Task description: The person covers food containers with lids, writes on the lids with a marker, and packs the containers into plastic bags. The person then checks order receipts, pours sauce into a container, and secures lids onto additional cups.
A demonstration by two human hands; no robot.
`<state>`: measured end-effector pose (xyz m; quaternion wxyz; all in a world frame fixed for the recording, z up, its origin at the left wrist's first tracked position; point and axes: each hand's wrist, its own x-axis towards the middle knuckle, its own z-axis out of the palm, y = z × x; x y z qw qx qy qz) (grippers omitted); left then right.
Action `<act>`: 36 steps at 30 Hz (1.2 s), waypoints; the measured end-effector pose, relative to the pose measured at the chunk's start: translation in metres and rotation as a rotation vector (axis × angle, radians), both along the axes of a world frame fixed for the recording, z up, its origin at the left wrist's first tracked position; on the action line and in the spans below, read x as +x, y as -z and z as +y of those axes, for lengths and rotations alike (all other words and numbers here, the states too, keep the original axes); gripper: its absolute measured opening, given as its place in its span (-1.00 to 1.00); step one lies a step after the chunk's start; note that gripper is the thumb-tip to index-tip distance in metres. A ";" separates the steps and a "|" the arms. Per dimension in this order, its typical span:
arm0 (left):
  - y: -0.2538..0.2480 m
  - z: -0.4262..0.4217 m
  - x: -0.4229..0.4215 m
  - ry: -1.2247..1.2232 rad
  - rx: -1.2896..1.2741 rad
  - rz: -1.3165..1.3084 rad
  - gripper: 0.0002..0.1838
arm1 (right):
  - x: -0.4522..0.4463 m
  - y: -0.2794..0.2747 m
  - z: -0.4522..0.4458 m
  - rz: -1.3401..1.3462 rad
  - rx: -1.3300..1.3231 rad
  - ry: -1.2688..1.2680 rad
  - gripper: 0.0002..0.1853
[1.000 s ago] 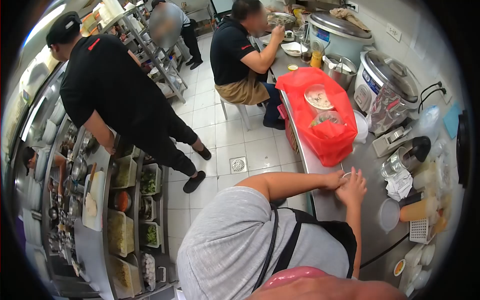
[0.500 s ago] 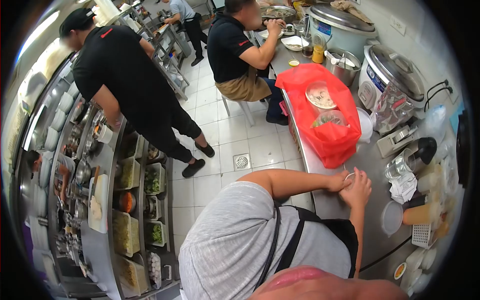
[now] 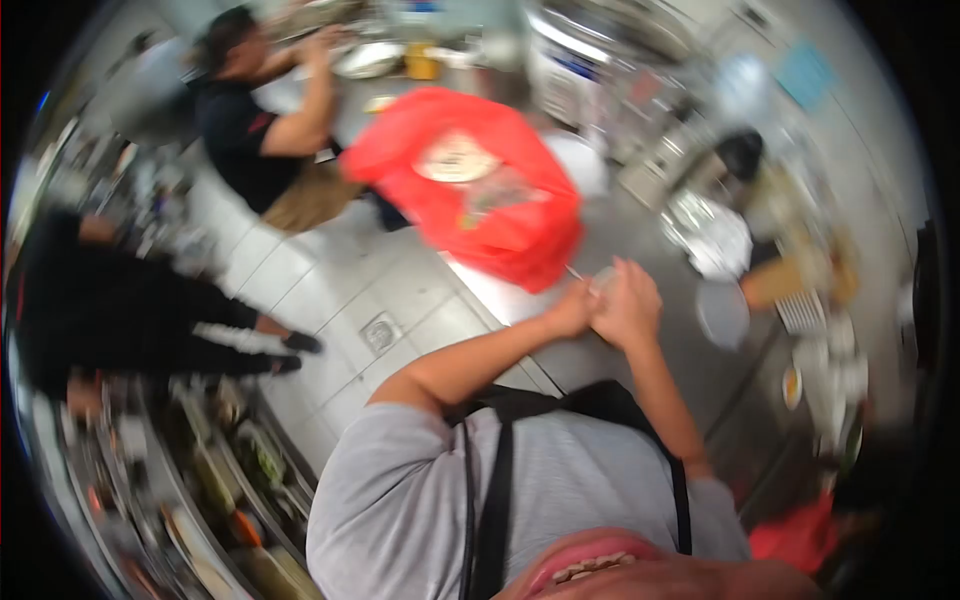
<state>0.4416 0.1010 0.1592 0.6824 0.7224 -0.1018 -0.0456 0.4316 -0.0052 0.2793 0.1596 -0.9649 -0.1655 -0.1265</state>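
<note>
Both of my hands are together over the steel counter (image 3: 610,365), in front of a red plastic bag (image 3: 540,235). The fingers of my left hand (image 3: 570,308) are closed, pinching at a thin whitish band (image 3: 574,272) whose kind blur hides. My right hand (image 3: 632,300) is closed against the left one, its fingers bent around the same small thing. In the open red bag sit a round container with a pale, marked lid (image 3: 457,158) and a clear container (image 3: 500,192). Neither hand touches the bag.
A seated person (image 3: 250,120) eats at the counter's far end. Another in black (image 3: 110,290) stands by the shelves at left. Right of my hands are a round translucent lid (image 3: 722,312), crumpled foil (image 3: 708,232), a white basket (image 3: 800,314) and a large cooker (image 3: 570,75).
My view has swung, so the bag, counter and people now appear further left, and the picture is blurred. My hands stay together, both still closed around the thin band.
</note>
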 end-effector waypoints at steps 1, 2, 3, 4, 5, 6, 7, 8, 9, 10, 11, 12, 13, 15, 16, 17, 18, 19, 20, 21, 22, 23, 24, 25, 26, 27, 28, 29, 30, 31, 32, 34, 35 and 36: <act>-0.015 0.005 0.003 -0.002 0.059 0.066 -0.69 | 0.006 0.003 -0.003 0.047 -0.027 0.002 -0.34; -0.044 0.012 0.007 0.066 0.162 0.170 -0.62 | 0.015 0.008 -0.007 0.061 -0.043 -0.020 -0.30; -0.043 0.017 0.014 0.043 0.299 0.081 -0.52 | 0.022 0.008 -0.011 0.074 -0.056 -0.061 -0.26; -0.061 0.024 0.025 0.158 0.328 0.196 -0.37 | 0.026 0.008 -0.017 0.085 -0.051 -0.079 -0.23; -0.087 0.030 0.031 0.120 0.526 0.071 -0.36 | 0.032 0.006 -0.017 0.087 -0.039 -0.109 -0.21; -0.090 0.036 0.045 0.141 0.563 -0.026 -0.31 | 0.039 0.002 -0.016 0.081 -0.021 -0.154 -0.18; -0.096 0.041 0.059 0.190 0.480 0.028 -0.32 | 0.044 0.001 -0.018 0.161 0.000 -0.189 -0.19; -0.113 0.045 0.070 0.204 0.406 0.091 -0.30 | 0.049 0.000 -0.024 0.237 0.023 -0.229 -0.20; -0.127 0.047 0.081 0.213 0.325 0.150 -0.29 | 0.058 -0.002 -0.027 0.310 0.038 -0.274 -0.21; -0.130 0.046 0.091 0.232 0.295 0.174 -0.32 | 0.072 0.000 -0.029 0.411 0.333 -0.162 -0.24; -0.132 0.044 0.100 0.254 0.262 0.206 -0.36 | 0.092 0.004 -0.032 0.510 0.629 -0.043 -0.28; -0.134 0.042 0.108 0.274 0.231 0.231 -0.39 | 0.115 0.008 -0.036 0.592 0.927 0.078 -0.31; -0.131 0.040 0.113 0.302 0.231 0.235 -0.40 | 0.140 0.014 -0.039 0.434 0.923 0.183 -0.32; -0.122 0.035 0.121 0.352 0.226 0.240 -0.40 | 0.187 0.029 -0.038 0.183 0.783 0.420 -0.35; -0.129 0.037 0.121 0.407 0.211 0.274 -0.41 | 0.206 0.036 -0.033 0.094 0.650 0.556 -0.36; -0.131 0.039 0.123 0.439 0.199 0.285 -0.42 | 0.223 0.037 -0.031 0.170 0.623 0.629 -0.39; -0.132 0.041 0.124 0.472 0.189 0.298 -0.42 | 0.237 0.039 -0.031 0.248 0.596 0.702 -0.40; -0.132 0.043 0.125 0.504 0.177 0.312 -0.43 | 0.246 0.039 -0.028 0.327 0.568 0.774 -0.41; -0.130 0.046 0.127 0.529 0.150 0.317 -0.45 | 0.251 0.041 -0.025 0.331 0.591 0.854 -0.43; -0.128 0.050 0.128 0.539 0.125 0.331 -0.45 | 0.256 0.042 -0.022 0.334 0.613 0.935 -0.44; -0.125 0.052 0.129 0.551 0.095 0.343 -0.46 | 0.258 0.043 -0.024 0.332 0.630 1.018 -0.44; -0.123 0.053 0.130 0.565 0.061 0.356 -0.46 | 0.266 0.056 -0.034 0.320 0.611 0.977 -0.44; -0.124 0.054 0.132 0.566 0.049 0.377 -0.49 | 0.277 0.070 -0.045 0.308 0.591 0.934 -0.43; -0.124 0.056 0.132 0.566 0.042 0.401 -0.52 | 0.275 0.065 -0.044 0.301 0.573 0.890 -0.43; -0.124 0.058 0.132 0.566 0.039 0.425 -0.54 | 0.272 0.061 -0.040 0.153 0.566 0.862 -0.51; -0.127 0.058 0.133 0.552 0.017 0.468 -0.58 | 0.269 0.057 -0.039 0.043 0.576 0.798 -0.55; -0.132 0.058 0.136 0.536 -0.002 0.512 -0.61 | 0.256 0.031 -0.027 -0.066 0.585 0.732 -0.58; -0.136 0.055 0.139 0.520 -0.018 0.556 -0.64 | 0.240 0.008 -0.015 -0.174 0.594 0.665 -0.61; -0.139 0.051 0.142 0.453 -0.021 0.569 -0.70 | 0.221 -0.005 -0.006 -0.105 0.841 0.617 -0.66; -0.145 0.048 0.148 0.405 -0.004 0.551 -0.70 | 0.194 -0.010 0.003 -0.086 0.916 0.596 -0.66; -0.152 0.043 0.157 0.361 0.009 0.530 -0.69 | 0.163 -0.014 0.010 -0.071 0.986 0.573 -0.67; -0.139 0.022 0.192 0.302 0.114 0.352 -0.69 | 0.105 -0.016 0.026 0.124 1.043 0.593 -0.73; -0.120 0.008 0.215 0.282 0.211 0.199 -0.68 | 0.080 -0.013 0.040 0.133 1.089 0.531 -0.75; -0.120 -0.001 0.229 0.260 0.310 0.164 -0.63 | 0.059 -0.009 0.052 0.143 1.138 0.469 -0.77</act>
